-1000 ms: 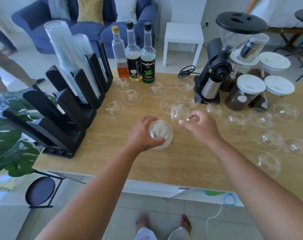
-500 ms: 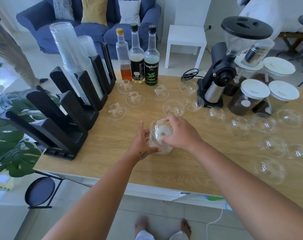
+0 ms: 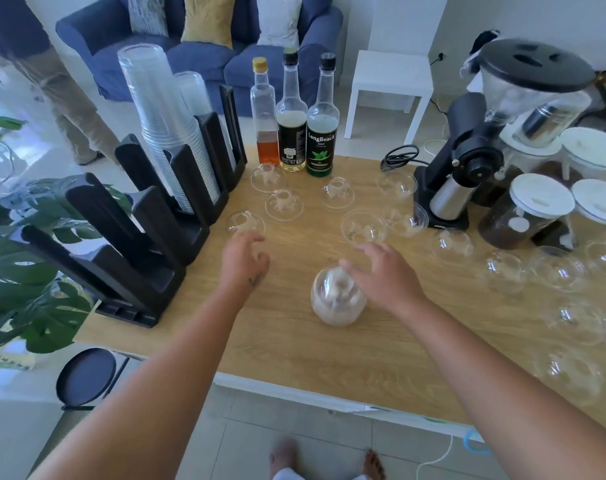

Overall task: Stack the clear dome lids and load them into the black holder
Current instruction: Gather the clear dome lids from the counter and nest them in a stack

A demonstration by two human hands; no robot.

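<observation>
sitting dome-up between both hands, lid stack (image 3: 338, 297) is ready for nesting. left hand (image 3: 244, 261), fingers spread, empty, hovers beside loose lid (image 3: 245, 224); right hand (image 3: 384, 275) likewise.

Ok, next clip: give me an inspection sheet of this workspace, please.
Surface: wooden table, no spills seen.
Job's things: lid stack mid-table; loose lids scattered around it; black holder at left, holding cups.
Clutter: three bottles, grinder, lidded jars at the back.
Grips: left hand open by a loose lid; right hand open beside the stack; both empty.
Cables: black cord behind grinder; white cord below the near edge.
Surroundings: plant, sofa, side table, a person's legs.
</observation>
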